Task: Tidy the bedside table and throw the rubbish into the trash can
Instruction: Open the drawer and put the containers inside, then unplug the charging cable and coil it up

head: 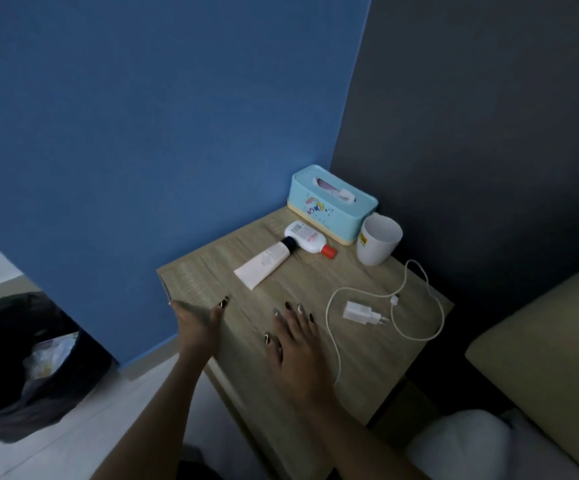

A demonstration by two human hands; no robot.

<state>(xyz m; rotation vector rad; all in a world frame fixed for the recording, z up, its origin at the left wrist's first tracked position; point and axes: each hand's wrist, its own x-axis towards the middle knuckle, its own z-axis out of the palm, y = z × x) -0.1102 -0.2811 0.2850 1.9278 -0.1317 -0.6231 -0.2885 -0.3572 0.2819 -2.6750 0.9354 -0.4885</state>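
Both hands are open and empty: the left hand (196,317) at the bedside table (367,375)'s left edge, the right hand (293,336) spread over bare wood. The tube (263,265) lies mid-table, cap toward the tissue box (333,202); the trash can (21,358) stands on the floor at left

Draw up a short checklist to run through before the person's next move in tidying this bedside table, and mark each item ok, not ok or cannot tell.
1. Both hands free: left hand and right hand open, holding nothing: ok.
2. Trash can lined and open, left of the table: ok.
3. Rubbish left on the bedside table: cannot tell; none obvious.
4. Tube and bottle upright: not ok, both lie flat.
5. Charger cable coiled: not ok, loose.
6. Mug upright: ok.
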